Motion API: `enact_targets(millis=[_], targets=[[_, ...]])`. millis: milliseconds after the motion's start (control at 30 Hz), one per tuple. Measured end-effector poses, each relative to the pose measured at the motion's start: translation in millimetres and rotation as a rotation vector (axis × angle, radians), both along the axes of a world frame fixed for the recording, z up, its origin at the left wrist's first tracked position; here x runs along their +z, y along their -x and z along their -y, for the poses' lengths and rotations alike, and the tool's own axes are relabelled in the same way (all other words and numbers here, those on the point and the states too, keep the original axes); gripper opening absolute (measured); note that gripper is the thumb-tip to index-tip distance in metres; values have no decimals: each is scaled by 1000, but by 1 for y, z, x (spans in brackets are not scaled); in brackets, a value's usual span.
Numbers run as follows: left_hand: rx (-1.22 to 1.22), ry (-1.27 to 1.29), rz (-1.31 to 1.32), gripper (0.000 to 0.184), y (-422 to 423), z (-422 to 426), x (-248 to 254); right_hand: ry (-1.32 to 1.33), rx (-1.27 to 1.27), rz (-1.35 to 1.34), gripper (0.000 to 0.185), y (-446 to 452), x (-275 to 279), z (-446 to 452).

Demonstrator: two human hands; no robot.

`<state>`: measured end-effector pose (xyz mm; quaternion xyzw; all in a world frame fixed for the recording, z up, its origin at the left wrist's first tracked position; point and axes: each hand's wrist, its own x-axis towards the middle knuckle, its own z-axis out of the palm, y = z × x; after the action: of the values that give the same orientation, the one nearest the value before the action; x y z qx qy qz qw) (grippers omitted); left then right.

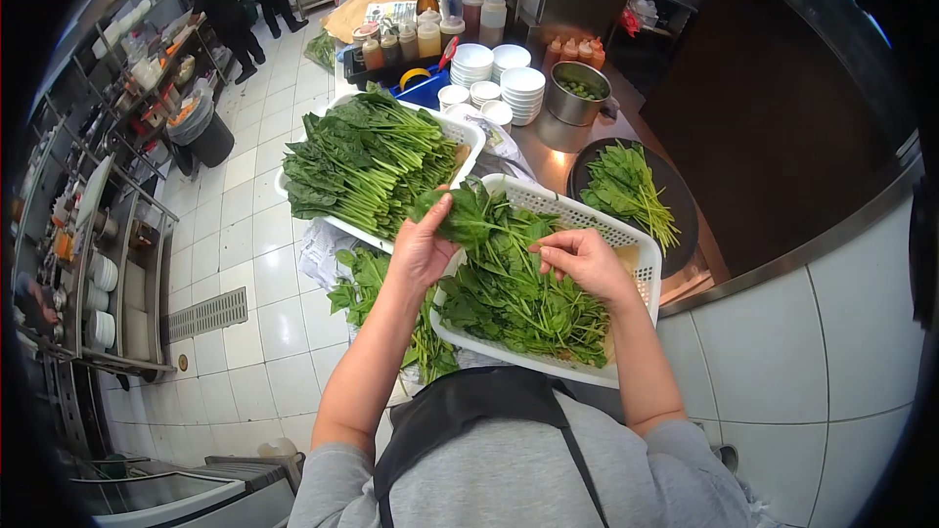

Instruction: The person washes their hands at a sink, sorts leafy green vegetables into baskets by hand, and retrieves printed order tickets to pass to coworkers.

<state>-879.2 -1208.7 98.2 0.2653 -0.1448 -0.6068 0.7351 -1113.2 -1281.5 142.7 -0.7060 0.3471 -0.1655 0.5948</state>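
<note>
My left hand (424,252) is closed on a spinach leaf (468,219), thumb on top, above the left rim of a white perforated basket (641,269). My right hand (579,262) is pinched over the same basket; its fingertips meet at what looks like the thin stem of that spinach. Loose, tangled spinach (528,308) fills the basket below both hands. A second white basket (472,137), farther off to the left, holds spinach (372,152) laid in rows with stems pointing right. More spinach (364,284) lies beneath my left forearm, partly hidden.
On a round black tray (690,205) at right lies a bunch of spinach (626,186). Behind the baskets stand a metal pot (577,98) of green pieces, stacked white bowls (522,88) and several sauce bottles (492,15). Two people (223,15) stand at the far left.
</note>
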Motion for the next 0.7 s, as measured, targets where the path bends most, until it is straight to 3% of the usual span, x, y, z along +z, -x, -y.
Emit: enact_targets(millis=[233, 267, 367, 433, 500, 700], targets=[[206, -36, -67, 20, -34, -15, -13, 45, 47, -61, 21, 10, 5, 18], [231, -46, -52, 20, -37, -20, -13, 155, 69, -92, 20, 8, 7, 20], [259, -105, 378, 22, -32, -26, -5, 470, 164, -166, 19, -4, 20, 26], [139, 22, 883, 34, -13, -26, 13, 655, 277, -198, 19, -24, 37, 24], [29, 123, 910, 34, 7, -18, 20, 715, 314, -261, 20, -41, 53, 26], [279, -54, 1006, 29, -6, -26, 15, 664, 135, -244, 22, -32, 74, 110]])
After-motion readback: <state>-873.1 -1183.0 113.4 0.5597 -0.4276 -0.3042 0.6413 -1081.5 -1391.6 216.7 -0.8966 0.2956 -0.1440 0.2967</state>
